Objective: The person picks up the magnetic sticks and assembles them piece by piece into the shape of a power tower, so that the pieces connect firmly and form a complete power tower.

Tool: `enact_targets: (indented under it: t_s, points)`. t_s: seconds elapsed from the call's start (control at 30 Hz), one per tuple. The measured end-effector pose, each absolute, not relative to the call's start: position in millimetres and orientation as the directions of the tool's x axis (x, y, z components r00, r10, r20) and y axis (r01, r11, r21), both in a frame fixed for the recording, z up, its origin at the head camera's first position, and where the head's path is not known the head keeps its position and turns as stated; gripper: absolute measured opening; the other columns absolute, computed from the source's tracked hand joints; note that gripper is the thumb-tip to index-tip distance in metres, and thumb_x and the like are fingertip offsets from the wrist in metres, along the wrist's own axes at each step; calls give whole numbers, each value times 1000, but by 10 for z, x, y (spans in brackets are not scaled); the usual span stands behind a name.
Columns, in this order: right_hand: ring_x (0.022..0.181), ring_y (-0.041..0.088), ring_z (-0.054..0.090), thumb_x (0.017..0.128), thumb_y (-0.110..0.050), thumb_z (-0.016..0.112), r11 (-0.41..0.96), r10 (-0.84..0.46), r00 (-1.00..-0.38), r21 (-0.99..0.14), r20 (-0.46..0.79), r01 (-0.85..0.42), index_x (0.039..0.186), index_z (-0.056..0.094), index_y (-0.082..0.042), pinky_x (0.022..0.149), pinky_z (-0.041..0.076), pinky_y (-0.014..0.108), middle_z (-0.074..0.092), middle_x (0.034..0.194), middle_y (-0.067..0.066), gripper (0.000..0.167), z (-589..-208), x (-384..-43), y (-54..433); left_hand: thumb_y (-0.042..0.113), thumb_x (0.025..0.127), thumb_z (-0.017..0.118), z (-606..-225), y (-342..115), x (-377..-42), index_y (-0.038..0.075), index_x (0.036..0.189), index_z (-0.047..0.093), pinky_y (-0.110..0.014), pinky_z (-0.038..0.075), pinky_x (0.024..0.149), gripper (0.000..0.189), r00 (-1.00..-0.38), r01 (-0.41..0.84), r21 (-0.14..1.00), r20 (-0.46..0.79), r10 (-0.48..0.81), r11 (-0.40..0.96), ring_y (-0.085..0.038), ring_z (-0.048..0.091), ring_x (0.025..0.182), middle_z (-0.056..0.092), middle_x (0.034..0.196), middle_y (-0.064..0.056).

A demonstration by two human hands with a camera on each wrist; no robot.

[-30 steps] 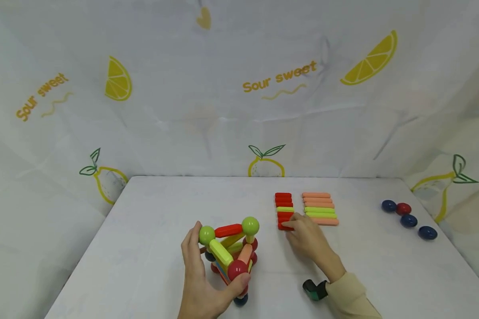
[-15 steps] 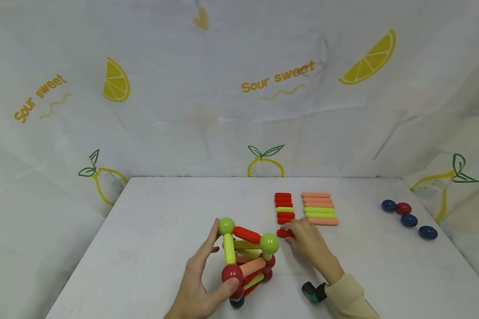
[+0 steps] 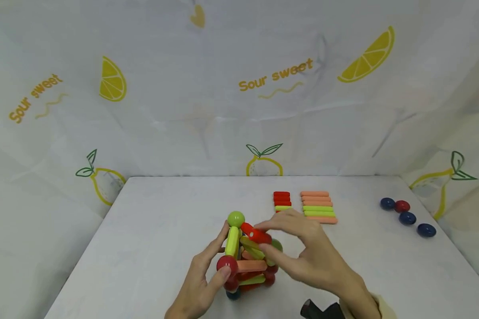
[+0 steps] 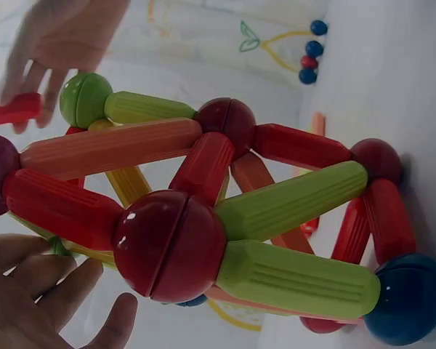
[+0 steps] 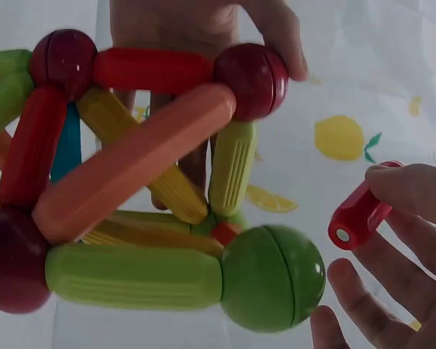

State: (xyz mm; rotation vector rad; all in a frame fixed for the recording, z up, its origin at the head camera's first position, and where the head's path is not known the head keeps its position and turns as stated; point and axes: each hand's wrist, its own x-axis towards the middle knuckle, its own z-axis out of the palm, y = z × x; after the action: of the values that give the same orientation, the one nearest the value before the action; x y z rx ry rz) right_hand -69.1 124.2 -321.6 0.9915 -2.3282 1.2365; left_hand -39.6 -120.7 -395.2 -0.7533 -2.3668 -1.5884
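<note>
My left hand (image 3: 201,275) grips a frame of coloured magnetic rods and balls (image 3: 250,266) low in the head view, its thumb against a red ball (image 3: 227,264). Between thumb and fingers, my right hand (image 3: 321,250) pinches a short red magnetic rod (image 3: 260,236) over the top of the frame. This rod's end, with a pale round spot, faces out in the right wrist view, apart from a green ball (image 5: 273,278). Another red rod on the frame's top is partly hidden behind it. Dark blue balls (image 4: 408,298) sit at the frame's base.
On the white table (image 3: 151,230), short rods (image 3: 281,199), mostly red, lie in a row, partly covered by my right hand. Beside them is a row of longer orange and lime rods (image 3: 318,208). Several blue balls (image 3: 407,218) and a red ball (image 3: 402,206) lie far right.
My right hand has taken a short red rod from the row and carried it left to the frame's top. My left hand has turned the frame and shifted it slightly right.
</note>
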Motion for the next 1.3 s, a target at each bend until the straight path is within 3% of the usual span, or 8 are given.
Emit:
enact_targets:
  t_s: [0.13,0.33,0.77,1.07,1.3]
  points:
    - [89,5,56,84,-9,83,293,-540,-608,-547,582,-784,116,75,-22,70,50,15,71,93,-13,36,-3222,-613,1168,11,98,46,-3960,-1207,-397,17,161,31,-36,53,99,65,-854,505,812,420,307,292,-13,56,134,42,163,-4]
    - [86,0,52,78,-9,86,386,-575,-572,-423,584,-820,111,77,-27,69,42,6,68,93,-17,39,-3253,-607,1150,12,98,47,-3975,-1208,-404,17,161,31,-35,53,99,65,-853,507,810,423,307,293,-13,54,136,41,163,-3]
    - [93,3,52,74,-21,91,521,-606,-538,-218,586,-825,109,79,-29,77,49,20,71,97,-17,37,-3259,-572,1101,11,98,48,-3980,-1200,-395,17,161,31,-35,54,100,65,-848,517,800,431,307,304,-13,50,142,40,164,-3]
    - [94,5,52,74,-23,92,571,-621,-568,-185,541,-800,106,80,-30,80,50,24,71,96,-17,35,-3251,-533,1075,11,98,48,-3975,-1199,-391,17,161,32,-35,54,99,65,-849,521,788,438,297,328,-14,49,144,41,164,-3]
    - [95,6,52,72,-24,93,563,-631,-529,-133,567,-815,104,81,-29,83,50,27,71,94,-15,34,-3291,-533,1033,10,99,48,-3970,-1202,-382,18,160,34,-35,55,99,63,-855,512,791,434,284,334,-13,50,143,42,163,-2]
